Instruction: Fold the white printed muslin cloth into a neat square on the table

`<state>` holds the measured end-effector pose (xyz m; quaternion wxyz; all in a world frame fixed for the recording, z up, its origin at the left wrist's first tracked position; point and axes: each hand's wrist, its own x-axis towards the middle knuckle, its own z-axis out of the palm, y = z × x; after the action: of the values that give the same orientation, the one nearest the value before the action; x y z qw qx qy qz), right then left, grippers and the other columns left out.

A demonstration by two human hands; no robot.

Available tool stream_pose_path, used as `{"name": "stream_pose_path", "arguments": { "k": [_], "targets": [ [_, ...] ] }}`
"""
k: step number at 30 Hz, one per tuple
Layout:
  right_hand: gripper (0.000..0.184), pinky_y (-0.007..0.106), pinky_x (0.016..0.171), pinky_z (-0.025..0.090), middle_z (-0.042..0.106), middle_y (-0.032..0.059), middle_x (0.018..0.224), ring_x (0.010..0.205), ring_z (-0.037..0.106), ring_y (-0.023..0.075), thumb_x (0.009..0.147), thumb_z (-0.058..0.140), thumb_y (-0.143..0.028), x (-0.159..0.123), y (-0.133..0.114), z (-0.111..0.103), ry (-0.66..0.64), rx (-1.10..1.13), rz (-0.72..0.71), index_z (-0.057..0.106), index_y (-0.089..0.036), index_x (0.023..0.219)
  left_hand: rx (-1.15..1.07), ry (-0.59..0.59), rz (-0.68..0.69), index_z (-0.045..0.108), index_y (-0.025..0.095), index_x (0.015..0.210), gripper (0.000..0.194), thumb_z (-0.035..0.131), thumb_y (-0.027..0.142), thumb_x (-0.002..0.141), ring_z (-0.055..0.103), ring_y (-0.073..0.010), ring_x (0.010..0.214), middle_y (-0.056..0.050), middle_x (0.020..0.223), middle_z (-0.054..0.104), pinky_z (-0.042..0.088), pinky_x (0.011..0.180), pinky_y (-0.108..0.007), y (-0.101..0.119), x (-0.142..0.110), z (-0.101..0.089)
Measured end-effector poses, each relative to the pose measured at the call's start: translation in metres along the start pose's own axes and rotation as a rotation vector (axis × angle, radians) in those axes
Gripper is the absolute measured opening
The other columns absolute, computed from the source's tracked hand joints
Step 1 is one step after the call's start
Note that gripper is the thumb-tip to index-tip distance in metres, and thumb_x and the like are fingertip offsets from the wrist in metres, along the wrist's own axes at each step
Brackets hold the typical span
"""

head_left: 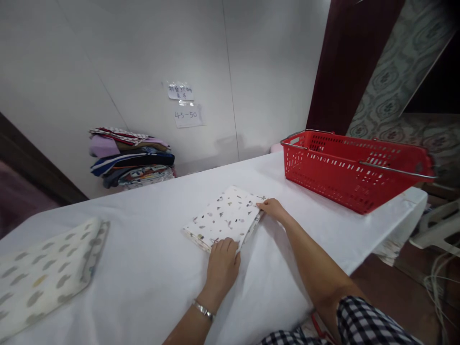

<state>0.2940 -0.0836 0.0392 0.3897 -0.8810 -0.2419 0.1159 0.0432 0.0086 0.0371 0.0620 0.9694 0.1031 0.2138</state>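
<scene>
White wall (269, 72): rises behind everything, with thin vertical seams.
Counter (151, 268): covered in a white cloth that drapes over the right end, with soft creases on top.
Red basket (330, 177): stands on the far right part of the counter, perforated plastic, its metal handles folded down along the rim.
Spotted cloth (46, 268): folded and lying at the left, cream with grey blotches and one yellow one, well apart from both hands.
Stack of folded fabrics (132, 160): beyond the counter's far edge, against the wall, in lilac, blue, black and patterned layers.
Printed cloth (226, 213): folded into a flat packet, white with small grey and dark motifs, lying mid-counter between the spotted cloth and the basket, directly under the fingers.
Left hand (223, 261): fingers close together, laid over the packet's near edge beside its near corner; whether they pinch the layers underneath, I cannot tell.
Right hand (271, 209): fingers clamped on the packet's right corner, only the tips over the fabric.
Paper signs (189, 115): two, taped one above the other, the lower reading 45-50.
Silver bracelet (203, 310): around the left wrist.
</scene>
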Motion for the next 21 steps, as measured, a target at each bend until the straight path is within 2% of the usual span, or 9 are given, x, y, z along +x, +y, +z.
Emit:
{"name": "stream_pose_path", "arguments": {
  "k": [6,12,16,18,20,21],
  "targets": [
    [0.021,0.021,0.045,0.027,0.042,-0.0055,0.041,0.042,0.038,0.0073,0.070,0.058,-0.032,-0.0024,-0.0049,0.0006,-0.018,0.113,0.040,0.063,-0.013,0.062,-0.064,0.006,0.011,0.051,0.019,0.083,0.014,0.049,0.007,0.075,0.049,-0.0189,0.092,-0.004,0.099,0.056,0.036,0.086,-0.036,0.0005,0.0006,0.0013],
    [0.019,0.021,0.041,0.025,0.037,-0.0061,0.033,0.036,0.036,0.0075,0.066,0.060,-0.027,-0.0037,-0.0019,-0.0010,-0.064,0.143,0.066,0.058,-0.014,0.052,-0.118,0.006,0.009,0.050,0.019,0.081,0.015,0.048,0.006,0.073,0.048,-0.0202,0.096,-0.005,0.102,0.056,0.036,0.086,-0.037,-0.0002,0.0013,0.0030],
    [0.019,0.021,0.039,0.024,0.036,-0.0069,0.031,0.034,0.035,0.0075,0.067,0.060,-0.028,-0.0022,0.0007,-0.0017,-0.079,0.160,0.075,0.057,-0.015,0.053,-0.146,0.008,0.008,0.049,0.019,0.079,0.015,0.049,0.006,0.072,0.049,-0.0198,0.095,-0.005,0.100,0.056,0.037,0.085,-0.037,-0.0006,0.0006,0.0023],
    [0.020,0.021,0.039,0.024,0.036,-0.0070,0.031,0.034,0.034,0.0075,0.067,0.060,-0.028,-0.0015,0.0018,-0.0022,-0.096,0.169,0.082,0.055,-0.016,0.052,-0.160,0.014,-0.002,0.049,0.019,0.079,0.012,0.050,0.008,0.074,0.050,-0.0198,0.095,-0.005,0.099,0.057,0.037,0.085,-0.036,-0.0006,0.0007,0.0006],
    [0.023,0.021,0.038,0.024,0.035,-0.0069,0.030,0.033,0.033,0.0073,0.067,0.061,-0.028,-0.0011,0.0030,-0.0022,-0.114,0.178,0.092,0.053,-0.016,0.049,-0.178,0.002,-0.031,0.050,0.019,0.080,0.004,0.053,0.018,0.078,0.051,-0.0199,0.093,-0.005,0.096,0.057,0.038,0.083,-0.036,-0.0004,0.0024,-0.0021],
    [0.025,0.021,0.037,0.023,0.035,-0.0069,0.030,0.033,0.033,0.0071,0.068,0.061,-0.030,-0.0009,0.0037,-0.0020,-0.122,0.184,0.097,0.052,-0.017,0.049,-0.188,-0.010,-0.057,0.051,0.019,0.082,0.007,0.054,0.025,0.080,0.051,-0.0197,0.090,-0.004,0.093,0.058,0.038,0.081,-0.035,0.0001,0.0042,-0.0038]
  ]
}}
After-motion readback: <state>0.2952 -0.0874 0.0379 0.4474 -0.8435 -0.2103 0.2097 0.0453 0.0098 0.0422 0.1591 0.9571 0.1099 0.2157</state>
